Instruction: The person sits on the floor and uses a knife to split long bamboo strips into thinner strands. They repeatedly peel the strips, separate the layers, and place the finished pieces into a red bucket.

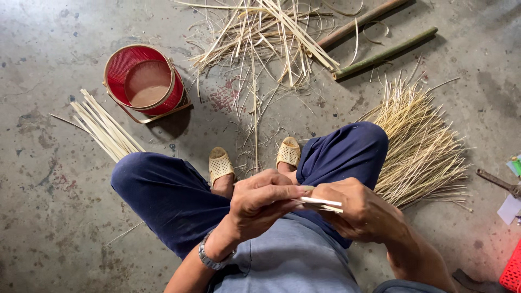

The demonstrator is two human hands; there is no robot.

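Note:
I sit with my knees apart in dark blue trousers, woven sandals on my feet. My left hand (260, 202), a metal watch on its wrist, pinches the near end of a few thin pale bamboo strips (321, 204). My right hand (362, 212) grips the same strips from the other side, so both hands meet over my lap. What lies under my right palm is hidden.
A red woven basket (142, 81) with a handle stands at upper left, a flat bundle of bamboo strips (106, 130) beside it. Loose strips (266, 32) and two bamboo poles (380, 54) lie ahead. A fan of thin splints (420, 144) spreads at right. A red crate corner (513, 271).

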